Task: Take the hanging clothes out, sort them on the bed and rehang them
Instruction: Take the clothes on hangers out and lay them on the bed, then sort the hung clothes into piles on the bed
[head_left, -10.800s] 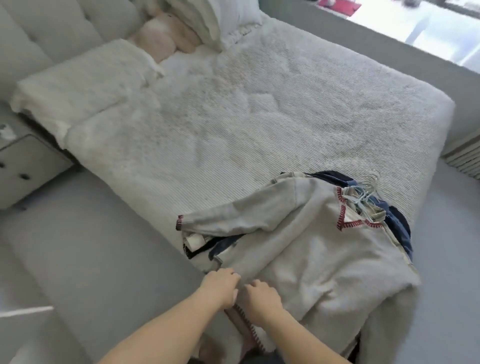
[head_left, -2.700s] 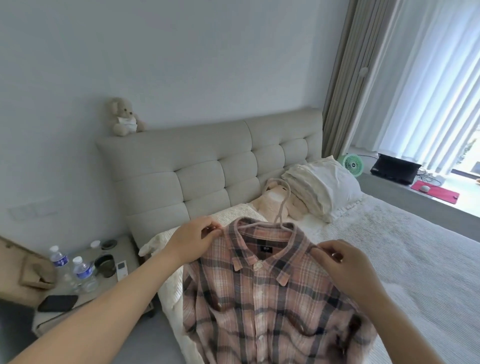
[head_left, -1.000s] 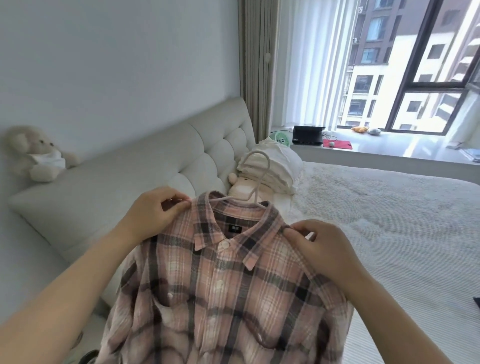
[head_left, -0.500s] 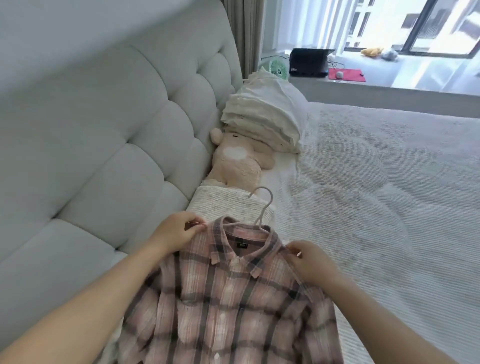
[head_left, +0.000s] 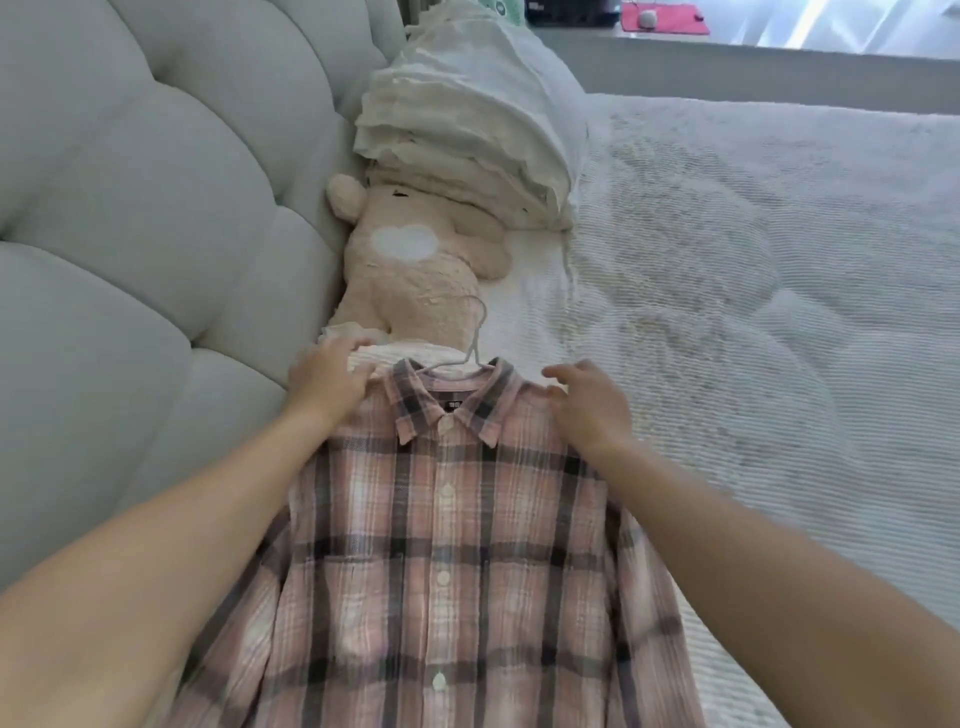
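Observation:
A pink and black plaid shirt (head_left: 447, 545) lies flat and face up on the bed (head_left: 753, 312), buttoned, with its collar toward the headboard. A pale hanger (head_left: 475, 338) sits inside it, its hook sticking out past the collar. My left hand (head_left: 327, 382) rests over the shirt's left shoulder with relaxed fingers. My right hand (head_left: 589, 402) hovers at the right shoulder, fingers loosely spread, holding nothing.
A beige plush bear (head_left: 415, 265) lies just beyond the hanger hook. A white pillow (head_left: 472, 114) is stacked behind it. The grey tufted headboard (head_left: 145, 197) runs along the left. A window ledge (head_left: 727, 57) with a red mat (head_left: 665, 23) is far back.
The shirt went from being held up by its shoulders to lying flat on the bed. Both hands have let go of the shoulders and opened. My view tilted downward.

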